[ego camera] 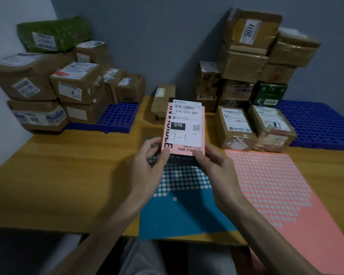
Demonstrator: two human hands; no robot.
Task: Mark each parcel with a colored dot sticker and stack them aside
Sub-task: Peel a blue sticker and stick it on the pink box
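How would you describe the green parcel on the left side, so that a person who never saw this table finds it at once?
Look at the pile of brown cardboard parcels in the far left corner, against the wall. The green parcel lies on the very top of that pile. It is the only soft, green-wrapped one there, with a white label on its front.

A: Arms?
B: Bare to the elbow, no sleeves in view. left hand point(147, 167) and right hand point(216, 171): no gloves, rings, watch.
A: Clothing?
B: Grey trousers point(143, 259) at 6 o'clock.
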